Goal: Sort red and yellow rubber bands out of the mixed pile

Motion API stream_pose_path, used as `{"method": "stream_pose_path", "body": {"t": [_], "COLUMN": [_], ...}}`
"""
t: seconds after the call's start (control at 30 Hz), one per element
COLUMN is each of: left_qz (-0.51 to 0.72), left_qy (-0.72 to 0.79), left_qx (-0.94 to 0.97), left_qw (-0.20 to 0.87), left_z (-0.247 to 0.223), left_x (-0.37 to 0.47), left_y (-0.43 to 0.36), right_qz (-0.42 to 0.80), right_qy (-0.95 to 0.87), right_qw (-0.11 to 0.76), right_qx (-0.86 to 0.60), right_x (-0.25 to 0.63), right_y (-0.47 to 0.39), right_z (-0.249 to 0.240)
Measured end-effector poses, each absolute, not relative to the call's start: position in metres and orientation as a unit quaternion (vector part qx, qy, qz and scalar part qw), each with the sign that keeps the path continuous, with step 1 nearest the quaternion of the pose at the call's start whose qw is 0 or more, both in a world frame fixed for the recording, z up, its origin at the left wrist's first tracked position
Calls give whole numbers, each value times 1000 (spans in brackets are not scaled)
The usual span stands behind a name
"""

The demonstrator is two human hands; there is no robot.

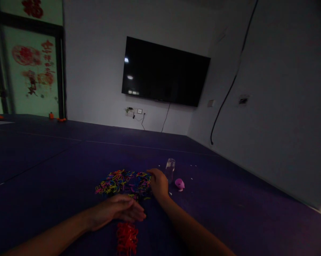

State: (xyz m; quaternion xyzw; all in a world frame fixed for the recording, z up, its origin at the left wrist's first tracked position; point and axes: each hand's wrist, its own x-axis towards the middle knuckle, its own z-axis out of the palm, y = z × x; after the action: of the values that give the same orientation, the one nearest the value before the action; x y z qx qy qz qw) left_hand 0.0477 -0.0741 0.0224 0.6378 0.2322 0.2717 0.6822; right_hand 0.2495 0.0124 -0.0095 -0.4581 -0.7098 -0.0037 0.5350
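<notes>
A loose pile of small multicoloured bands (119, 182) lies spread on the dark blue table (69, 170). My left hand (120, 209) is at the near edge of the pile, its fingers stretched out to the right and slightly parted, holding nothing. Just below it sits a separate heap of red bands (126, 238). At the right end of the pile is my right hand (158, 183), fingers curved toward the bands; its fingertips are partly hidden, and whether they pinch a band is unclear. Right beside that hand stands a clear bottle (170, 169), with a pink cap (179, 184) to its right.
Small white scraps (191, 179) are scattered right of the bottle. Orange objects (51, 115) sit at the far left edge of the surface. A television (166, 71) hangs on the wall ahead, and a black cable (224, 99) dangles at the right.
</notes>
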Motion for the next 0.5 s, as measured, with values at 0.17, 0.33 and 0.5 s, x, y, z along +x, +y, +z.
{"method": "stream_pose_path", "body": {"t": [0.17, 0.33, 0.5], "left_qz": [378, 469, 399], "left_qy": [255, 355, 349], "left_qx": [649, 787, 848], "left_qw": [609, 183, 11], "left_z": [17, 7, -1], "left_x": [45, 24, 13], "left_y": [-63, -39, -25], "right_qz": [-26, -32, -35], "right_qy": [-746, -774, -793], "right_qw": [451, 416, 381], "right_qx": [-490, -477, -474], "right_x": [253, 250, 248], "right_y": [21, 23, 24], "right_z": [-14, -16, -16]}}
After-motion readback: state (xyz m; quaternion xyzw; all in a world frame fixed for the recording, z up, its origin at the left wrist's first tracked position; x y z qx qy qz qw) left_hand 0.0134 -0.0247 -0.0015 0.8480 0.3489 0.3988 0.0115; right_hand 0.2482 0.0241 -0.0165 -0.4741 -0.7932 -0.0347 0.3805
